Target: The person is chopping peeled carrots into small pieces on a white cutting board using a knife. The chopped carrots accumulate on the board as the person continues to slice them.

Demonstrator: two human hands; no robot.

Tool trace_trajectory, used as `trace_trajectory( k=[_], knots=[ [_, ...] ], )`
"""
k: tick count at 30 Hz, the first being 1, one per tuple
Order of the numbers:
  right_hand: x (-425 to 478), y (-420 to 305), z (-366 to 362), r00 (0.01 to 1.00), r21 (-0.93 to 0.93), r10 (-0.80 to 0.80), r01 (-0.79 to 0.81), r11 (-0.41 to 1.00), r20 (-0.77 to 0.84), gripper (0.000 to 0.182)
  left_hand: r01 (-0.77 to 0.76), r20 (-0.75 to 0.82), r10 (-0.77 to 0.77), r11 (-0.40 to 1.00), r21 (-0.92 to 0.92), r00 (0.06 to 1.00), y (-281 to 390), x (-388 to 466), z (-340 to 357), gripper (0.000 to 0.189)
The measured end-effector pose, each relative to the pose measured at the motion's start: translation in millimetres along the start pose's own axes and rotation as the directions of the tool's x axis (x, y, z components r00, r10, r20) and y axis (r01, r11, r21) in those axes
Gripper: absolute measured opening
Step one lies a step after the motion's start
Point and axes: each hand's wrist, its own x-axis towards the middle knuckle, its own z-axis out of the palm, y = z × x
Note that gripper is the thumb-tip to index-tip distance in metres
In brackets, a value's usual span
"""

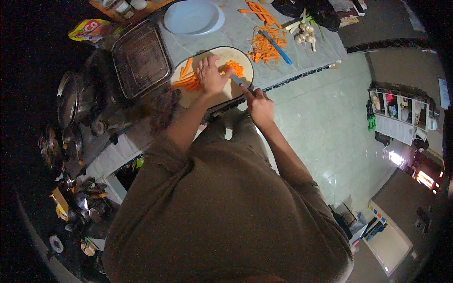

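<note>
A cream oval tray with a dark rim (235, 92) lies at the counter's front edge. Cut carrot sticks (187, 83) lie on its left side, and my left hand (211, 76) presses down over their right ends. My right hand (261, 105) grips a knife (238, 80) by its dark handle. The blade points up and left, its tip close to my left thumb. Just beyond the blade sits a small heap of diced carrot (234, 67). My left palm hides part of the sticks.
Carrot peelings (263, 44) lie right of the tray, with a blue-handled peeler or knife (276, 47) across them. Whole carrots (260, 12) and garlic bulbs (306, 33) are behind. A pale blue basin (194, 17) and a rectangular baking pan (141, 58) stand at back left.
</note>
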Motion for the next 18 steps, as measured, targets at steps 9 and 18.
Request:
trace_trajectory(
  k=[9,18],
  knots=[
    [-24,18,24,0.981,0.27,-0.075,0.025,0.962,0.178,0.052,0.137,0.158,-0.101,0.962,-0.236,0.982,-71,30,2,0.016],
    [25,16,50,0.999,0.462,0.036,-0.048,0.885,0.036,0.041,0.201,0.447,-0.173,0.98,-0.013,0.877,-70,-16,-26,0.014]
  ],
)
